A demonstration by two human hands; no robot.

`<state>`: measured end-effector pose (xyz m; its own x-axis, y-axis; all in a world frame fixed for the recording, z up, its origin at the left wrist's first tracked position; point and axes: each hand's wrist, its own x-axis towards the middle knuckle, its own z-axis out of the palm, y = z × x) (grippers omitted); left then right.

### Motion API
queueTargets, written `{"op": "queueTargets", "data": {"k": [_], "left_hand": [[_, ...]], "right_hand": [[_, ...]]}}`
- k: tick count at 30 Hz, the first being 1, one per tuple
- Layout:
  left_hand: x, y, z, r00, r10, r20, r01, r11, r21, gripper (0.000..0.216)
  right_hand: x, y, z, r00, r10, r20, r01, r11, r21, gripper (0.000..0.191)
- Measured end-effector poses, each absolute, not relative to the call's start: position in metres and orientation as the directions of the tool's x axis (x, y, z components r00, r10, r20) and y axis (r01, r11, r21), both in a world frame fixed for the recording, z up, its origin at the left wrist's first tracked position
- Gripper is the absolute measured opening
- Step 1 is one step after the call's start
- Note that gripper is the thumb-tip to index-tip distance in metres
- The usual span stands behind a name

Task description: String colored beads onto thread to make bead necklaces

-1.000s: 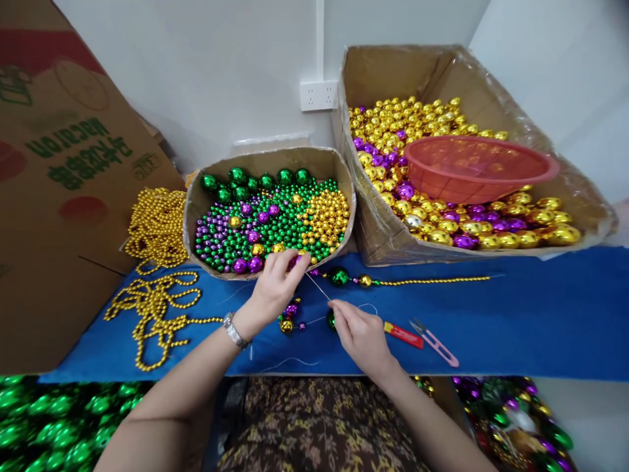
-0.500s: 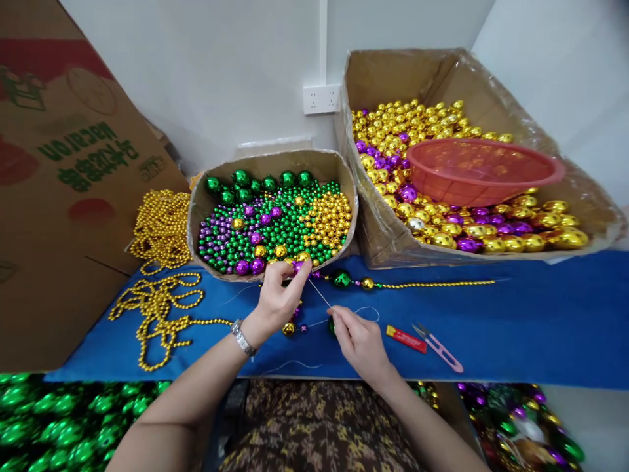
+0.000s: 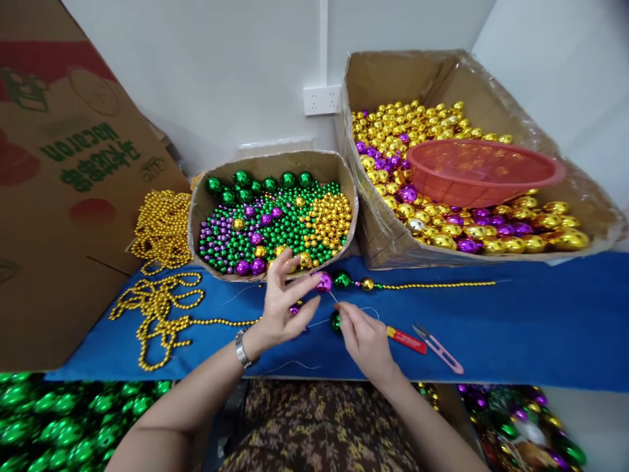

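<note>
My left hand [image 3: 282, 303] hovers over the blue table [image 3: 515, 321], pinching a purple bead [image 3: 324, 282] between thumb and forefinger, the other fingers spread. My right hand [image 3: 362, 337] is closed in a pinch on a thin needle and thread that run up toward the purple bead. A green bead [image 3: 335, 321] lies just left of the right hand. A partly strung strand [image 3: 422, 284] with a green bead, a gold bead and small gold beads stretches right from the purple bead. A cardboard tray of mixed beads [image 3: 272, 219] sits just behind my left hand.
A large box of gold and purple beads [image 3: 466, 216] holds a red plastic basket [image 3: 481, 170] at the right. A red lighter [image 3: 407, 340] and pink snips [image 3: 439, 349] lie by my right hand. Gold bead strands [image 3: 157, 288] pile at the left beside a cardboard sheet [image 3: 59, 196].
My left hand left the tray's front edge and moved right with a purple bead, its fingers spreading. The right hand shifted slightly right, and the bead now sits on the needle's line.
</note>
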<state>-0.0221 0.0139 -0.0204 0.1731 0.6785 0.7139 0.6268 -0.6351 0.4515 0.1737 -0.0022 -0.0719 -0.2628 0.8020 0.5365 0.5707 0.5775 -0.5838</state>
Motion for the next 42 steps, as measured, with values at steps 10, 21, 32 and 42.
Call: {"op": "queueTargets", "data": {"k": [10, 21, 32, 42], "left_hand": [[-0.057, 0.157, 0.003, 0.058, 0.997, 0.052, 0.994, -0.062, 0.086, 0.026], [-0.048, 0.102, 0.006, 0.043, 0.999, -0.032, -0.075, 0.035, 0.997, 0.028], [-0.035, 0.071, 0.005, 0.113, 0.978, -0.176, -0.443, 0.208, 0.872, 0.021], [-0.03, 0.065, 0.002, 0.106, 0.976, -0.188, -0.459, 0.216, 0.862, 0.026]], "right_hand": [[0.18, 0.005, -0.068, -0.221, 0.782, 0.582, 0.626, 0.572, -0.531, 0.021], [0.18, 0.006, -0.069, -0.234, 0.799, 0.553, 0.601, 0.567, -0.564, 0.019], [0.18, 0.002, -0.07, -0.26, 0.795, 0.549, 0.6, 0.578, -0.553, 0.021], [0.179, 0.0, -0.07, -0.274, 0.799, 0.536, 0.6, 0.577, -0.554, 0.022]]}}
